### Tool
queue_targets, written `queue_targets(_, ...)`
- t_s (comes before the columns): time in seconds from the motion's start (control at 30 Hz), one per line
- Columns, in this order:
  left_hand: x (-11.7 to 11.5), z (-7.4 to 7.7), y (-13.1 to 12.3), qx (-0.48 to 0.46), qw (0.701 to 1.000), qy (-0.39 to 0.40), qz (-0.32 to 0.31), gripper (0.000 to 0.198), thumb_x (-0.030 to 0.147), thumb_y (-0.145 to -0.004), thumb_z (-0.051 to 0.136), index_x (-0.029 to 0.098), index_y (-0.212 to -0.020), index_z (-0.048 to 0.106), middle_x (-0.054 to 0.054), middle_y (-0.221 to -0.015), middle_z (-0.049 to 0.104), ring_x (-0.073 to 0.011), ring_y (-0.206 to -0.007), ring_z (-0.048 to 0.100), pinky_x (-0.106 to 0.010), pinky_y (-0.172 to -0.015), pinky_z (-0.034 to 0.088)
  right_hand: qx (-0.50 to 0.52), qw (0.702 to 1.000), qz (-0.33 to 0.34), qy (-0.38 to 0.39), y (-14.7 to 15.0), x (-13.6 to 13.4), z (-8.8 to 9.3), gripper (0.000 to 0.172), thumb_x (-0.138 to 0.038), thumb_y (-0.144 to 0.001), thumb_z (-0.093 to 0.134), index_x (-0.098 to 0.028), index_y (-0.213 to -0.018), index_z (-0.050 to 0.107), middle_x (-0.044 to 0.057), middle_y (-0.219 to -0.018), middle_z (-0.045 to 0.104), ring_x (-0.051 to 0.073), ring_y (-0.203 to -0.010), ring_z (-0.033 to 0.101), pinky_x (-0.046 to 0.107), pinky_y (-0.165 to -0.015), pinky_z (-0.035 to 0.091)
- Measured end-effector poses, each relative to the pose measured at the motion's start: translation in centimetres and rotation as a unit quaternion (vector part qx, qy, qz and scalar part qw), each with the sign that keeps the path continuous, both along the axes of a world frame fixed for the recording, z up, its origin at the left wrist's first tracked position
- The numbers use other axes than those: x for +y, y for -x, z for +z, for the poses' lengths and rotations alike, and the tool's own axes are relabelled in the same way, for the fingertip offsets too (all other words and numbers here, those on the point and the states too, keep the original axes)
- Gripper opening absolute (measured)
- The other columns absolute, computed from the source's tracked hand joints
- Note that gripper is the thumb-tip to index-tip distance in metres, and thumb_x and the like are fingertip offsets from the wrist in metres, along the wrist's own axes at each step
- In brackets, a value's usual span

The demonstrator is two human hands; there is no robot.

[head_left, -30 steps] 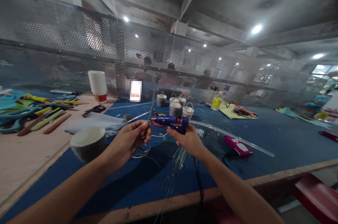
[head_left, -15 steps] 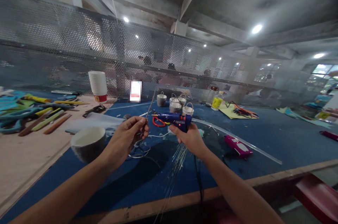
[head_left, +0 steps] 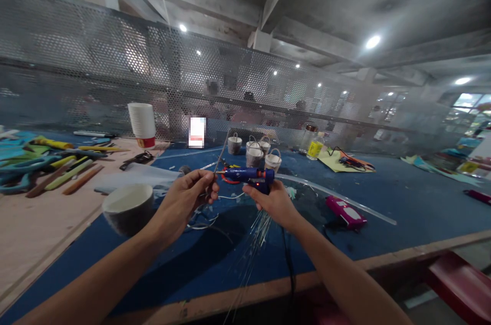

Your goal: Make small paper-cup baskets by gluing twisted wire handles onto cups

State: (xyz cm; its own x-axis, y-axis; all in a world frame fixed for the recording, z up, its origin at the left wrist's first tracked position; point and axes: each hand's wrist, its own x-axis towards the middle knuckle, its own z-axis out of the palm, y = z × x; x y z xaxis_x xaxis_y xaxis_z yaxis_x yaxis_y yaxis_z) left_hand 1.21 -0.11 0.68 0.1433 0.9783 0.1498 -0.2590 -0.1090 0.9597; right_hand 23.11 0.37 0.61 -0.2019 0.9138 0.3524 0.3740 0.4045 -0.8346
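My right hand [head_left: 273,203] grips a blue glue gun [head_left: 247,175] with a red light on, its nozzle pointing left. My left hand [head_left: 187,198] pinches a thin grey stick [head_left: 221,154] that rises upward, and the gun's nozzle meets it just above my fingers. Both hands are held above the blue table [head_left: 402,197]. Thin glue strands [head_left: 258,230] hang down below my right hand. The gun's black cord [head_left: 288,258] runs down toward the table's front edge.
A grey bowl-shaped cup [head_left: 128,206] stands left of my left hand. Small grey baskets with handles [head_left: 254,153] sit behind the gun. A pink box [head_left: 346,211], a long clear rod [head_left: 337,197], stacked white cups [head_left: 142,123], jars [head_left: 311,141] and coloured sticks [head_left: 57,166] lie around.
The glue gun drew away to the right, then came back so its nozzle again touches the stick in my left hand. Both hands stayed in about the same place.
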Motion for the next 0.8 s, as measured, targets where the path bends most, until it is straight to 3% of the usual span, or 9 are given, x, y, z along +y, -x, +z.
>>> queue_targets(0.8,0.35,-0.35,0.12,-0.038,0.999,0.030,-0.015,0.017,0.032,-0.080,0.073,0.017,-0.080,0.066,0.000,-0.073,0.065,-0.0088,-0.059,0.057,-0.018,-0.055,0.047,0.009,1.000,-0.011,-0.016,0.08,-0.06,0.19,0.034,-0.053,-0.082,0.066,-0.020,-0.080,0.070,-0.004,-0.048,0.049,0.010,-0.042,0.045,0.025,-0.044,0.041)
